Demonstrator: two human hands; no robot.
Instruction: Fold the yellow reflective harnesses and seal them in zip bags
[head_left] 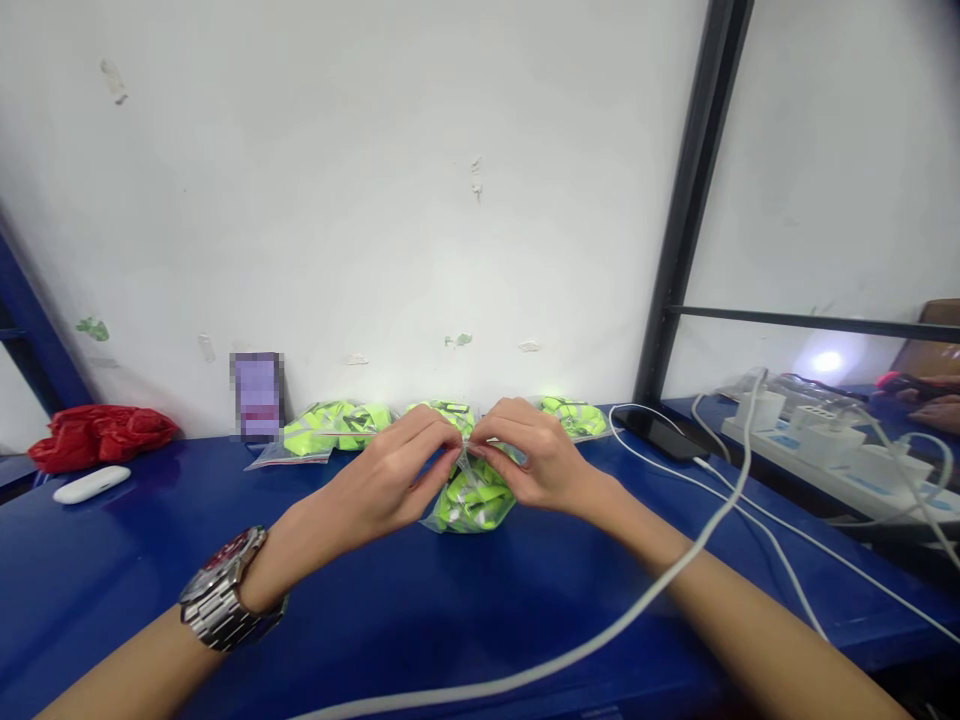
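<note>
A clear plastic bag [474, 503] with folded neon-yellow and silver reflective material inside is upright between my hands, over the blue table [352, 610]. My left hand [394, 465] pinches the bag's top edge from the left, thumb against fingers. From the other side, my right hand [536, 455] pinches the same top edge, its fingertips close to the left ones. Whether the bag's mouth is sealed is hidden by the fingers. Behind my hands, similar filled bags lie along the wall: one at the left [337, 428], one in the middle [450, 412] and one at the right [574, 418].
A red plastic bag [105, 435] and a white case [91, 485] lie at the left. A phone [259, 397] leans on the wall. At the right are another phone [660, 435], a power strip [847, 465] with chargers, and a white cable [645, 600] looping across the front.
</note>
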